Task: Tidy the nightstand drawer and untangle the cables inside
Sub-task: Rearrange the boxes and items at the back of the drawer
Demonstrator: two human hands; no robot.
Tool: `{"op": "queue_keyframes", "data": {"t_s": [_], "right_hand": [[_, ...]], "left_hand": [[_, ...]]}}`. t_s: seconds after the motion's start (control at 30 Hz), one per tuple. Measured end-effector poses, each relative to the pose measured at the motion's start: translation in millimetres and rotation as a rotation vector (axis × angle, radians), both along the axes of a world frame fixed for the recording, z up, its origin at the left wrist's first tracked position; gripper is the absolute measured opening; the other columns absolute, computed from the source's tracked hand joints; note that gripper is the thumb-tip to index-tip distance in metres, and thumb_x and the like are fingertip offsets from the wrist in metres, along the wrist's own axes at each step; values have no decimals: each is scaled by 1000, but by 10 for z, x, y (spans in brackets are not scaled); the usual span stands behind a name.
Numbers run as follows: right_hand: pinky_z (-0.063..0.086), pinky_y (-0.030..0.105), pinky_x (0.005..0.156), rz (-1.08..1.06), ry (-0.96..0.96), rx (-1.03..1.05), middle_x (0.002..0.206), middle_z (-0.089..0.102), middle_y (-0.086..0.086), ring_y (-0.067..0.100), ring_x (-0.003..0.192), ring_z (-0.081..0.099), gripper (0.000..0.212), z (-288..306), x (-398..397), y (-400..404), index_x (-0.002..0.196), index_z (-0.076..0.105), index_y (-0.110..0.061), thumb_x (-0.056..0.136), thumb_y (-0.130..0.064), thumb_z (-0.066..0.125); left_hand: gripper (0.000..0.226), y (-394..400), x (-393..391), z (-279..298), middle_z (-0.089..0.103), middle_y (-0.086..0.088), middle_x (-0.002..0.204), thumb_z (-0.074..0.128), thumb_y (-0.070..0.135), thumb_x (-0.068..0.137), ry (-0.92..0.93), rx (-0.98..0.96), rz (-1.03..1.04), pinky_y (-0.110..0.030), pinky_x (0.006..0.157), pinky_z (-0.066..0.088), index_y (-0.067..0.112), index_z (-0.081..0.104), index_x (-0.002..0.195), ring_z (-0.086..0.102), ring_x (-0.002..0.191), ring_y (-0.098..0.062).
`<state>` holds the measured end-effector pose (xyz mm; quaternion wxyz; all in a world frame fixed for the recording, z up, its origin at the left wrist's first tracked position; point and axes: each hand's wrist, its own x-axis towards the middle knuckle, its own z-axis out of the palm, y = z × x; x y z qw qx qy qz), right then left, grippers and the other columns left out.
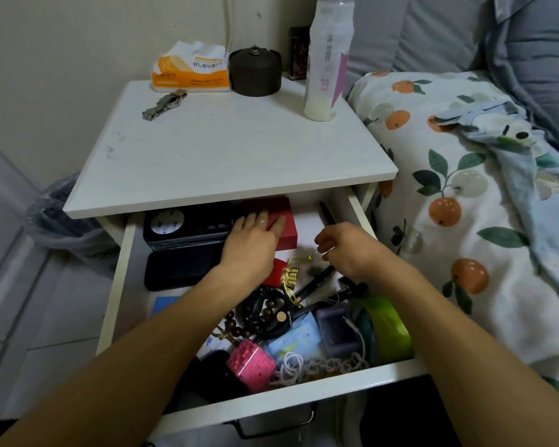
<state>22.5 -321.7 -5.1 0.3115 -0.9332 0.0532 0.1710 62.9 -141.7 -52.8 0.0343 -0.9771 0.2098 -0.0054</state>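
The white nightstand drawer (120,272) is pulled out and crowded with clutter. My left hand (252,243) lies with straight fingers on a red box (286,225) at the drawer's back, beside a black device (188,225). My right hand (342,245) hovers over the back right of the drawer with loosely curled fingers; whether it holds anything is unclear. Below it lie black pens and thin cables (323,285), a gold ornament (289,277), wooden beads (265,314), a pink cube (250,364), a green tape roll (389,327) and white hair ties (292,366).
On the nightstand top (226,150) stand a tissue pack (191,67), a dark round jar (255,72), a watch (163,103) and a tall baby bottle (328,59). A bed with a fruit-print quilt (459,195) borders the right side. A plastic bag (62,217) sits on the left floor.
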Motion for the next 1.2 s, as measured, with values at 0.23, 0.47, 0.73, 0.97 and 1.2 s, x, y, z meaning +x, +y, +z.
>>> {"op": "queue_keyframes", "data": {"t_s": [0.23, 0.47, 0.73, 0.97, 1.2], "right_hand": [[49, 39, 99, 104, 55, -169, 126, 62, 11, 27, 115, 58, 38, 338, -434, -230, 123, 64, -14, 90, -2, 51], [47, 34, 75, 96, -49, -542, 109, 58, 8, 32, 97, 61, 40, 403, -1038, -234, 111, 58, -18, 83, -46, 66], [44, 34, 70, 29, -64, -498, 111, 56, 12, 34, 98, 60, 55, 307, -1072, -104, 116, 53, -14, 75, -41, 75], [46, 24, 60, -220, -126, -164, 94, 60, 0, 17, 81, 59, 53, 376, -1076, -249, 109, 59, -21, 66, -44, 79], [58, 31, 76, -376, -216, 444, 89, 75, -3, 12, 82, 72, 29, 416, -987, -324, 107, 65, -22, 79, -25, 72]], "left_hand": [[27, -56, -179, 243, 71, 4, 115, 63, 19, 90, 199, -646, -176, -28, 95, 48, 21, 71, 116, 63, 107, -10], [21, -251, -386, 314, 75, 8, 95, 65, 15, 88, 400, -610, -309, -17, 79, 50, 23, 75, 104, 66, 85, -3], [20, -266, -441, 322, 74, 10, 94, 66, 16, 89, 517, -678, -274, -12, 74, 49, 26, 75, 104, 67, 79, 2], [43, -318, -515, 338, 64, 11, 120, 71, 19, 88, 711, -631, -350, -21, 90, 49, 28, 61, 129, 62, 105, -3], [30, -246, -407, 443, 72, -2, 108, 71, 11, 87, 975, -1125, -206, -32, 87, 54, 24, 69, 114, 68, 102, -18]]}}
